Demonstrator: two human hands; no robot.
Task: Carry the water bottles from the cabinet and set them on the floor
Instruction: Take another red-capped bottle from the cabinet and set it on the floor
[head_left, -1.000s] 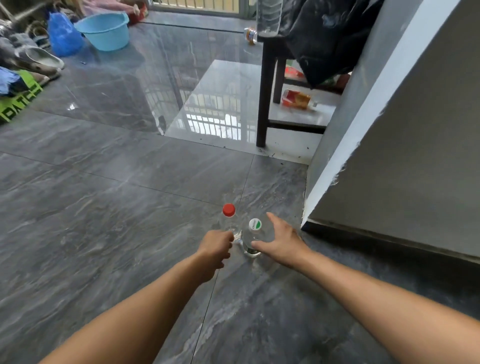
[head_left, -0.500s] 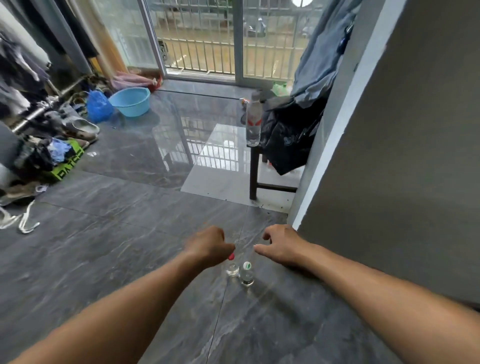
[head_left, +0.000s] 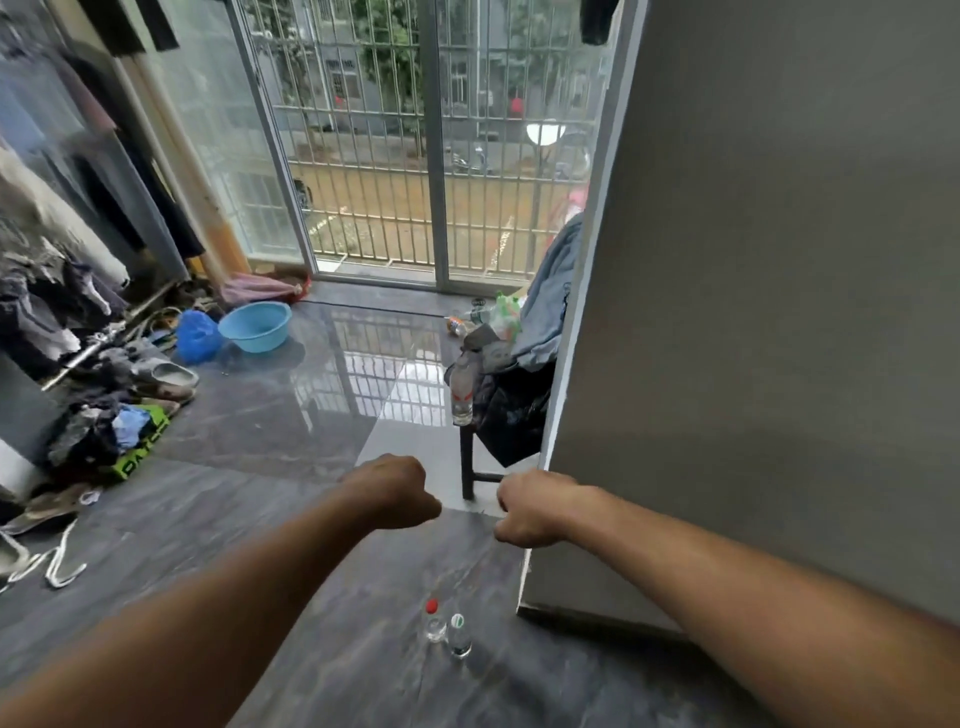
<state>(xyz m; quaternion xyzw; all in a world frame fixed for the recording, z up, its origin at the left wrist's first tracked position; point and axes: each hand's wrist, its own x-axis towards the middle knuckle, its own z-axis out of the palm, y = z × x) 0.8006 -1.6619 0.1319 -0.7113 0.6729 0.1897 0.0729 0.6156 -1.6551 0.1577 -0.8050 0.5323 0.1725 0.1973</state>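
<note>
Bottles (head_left: 447, 630) upright on floor (head_left: 260, 519)

Low in the middle of the frame we saw two water bottles (head_left: 445, 631) standing upright on the floor (head_left: 291, 519), side by side and almost touching. Above them were our two hands, the left hand (head_left: 397, 491) a little left of the middle and the right hand (head_left: 532, 512) just to its right, apart from each other. A wall (head_left: 779, 312) filled the right side. Behind the hands stood a chair (head_left: 470, 457) with another bottle (head_left: 461, 387) on it. A basin (head_left: 254, 327) sat on the floor farther back on the left, before the sliding door (head_left: 415, 156).
</note>
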